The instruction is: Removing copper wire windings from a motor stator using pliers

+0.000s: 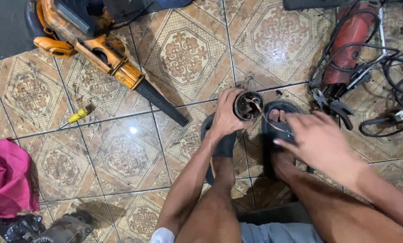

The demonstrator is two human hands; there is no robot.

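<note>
Fingers of my left hand wrap the dark round motor housing over the tiled floor between my sandals; my right hand hovers beside it, loosely spread (holding nothing).

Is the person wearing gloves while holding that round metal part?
No, both the left hand gripping the round metal part and the right hand beside it are bare.

Floor: glossy patterned tiles, beige and brown, dark grout, gritty | Light: bright glare spot left of centre | Clutter: orange power tool upper left, pink cloth lower left, tangled black cables upper right
</note>
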